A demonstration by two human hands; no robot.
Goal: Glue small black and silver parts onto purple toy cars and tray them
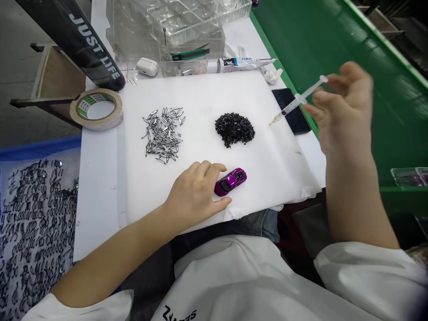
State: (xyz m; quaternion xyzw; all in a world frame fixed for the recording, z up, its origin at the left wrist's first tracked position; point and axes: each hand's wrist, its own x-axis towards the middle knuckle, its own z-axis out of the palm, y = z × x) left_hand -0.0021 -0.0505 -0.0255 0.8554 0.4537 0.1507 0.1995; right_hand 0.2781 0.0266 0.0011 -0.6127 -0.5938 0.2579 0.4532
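A purple toy car [230, 182] sits on the white foam sheet [200, 93], pointing toward the lower left. My left hand [194, 196] rests beside it, thumb and index finger spread on either side of the car's front end. They do not look closed on it. In my right hand [347, 102], raised at the right and partly blurred, is a clear syringe [294, 103] with a yellowish tip pointing down left. A pile of small black pieces [234, 128] lies above the car. Farther left are scattered thin, pointed black-edged pieces [163, 136].
Beyond the sheet are clear plastic trays [187, 18], a green-handled cutter [190, 54], a white earbud case [147, 66] and a tube [234, 64]. A tape roll [115, 118] and dark cylinder [76, 40] stand left. A phone [296, 118] lies right, beside a green conveyor [321, 49].
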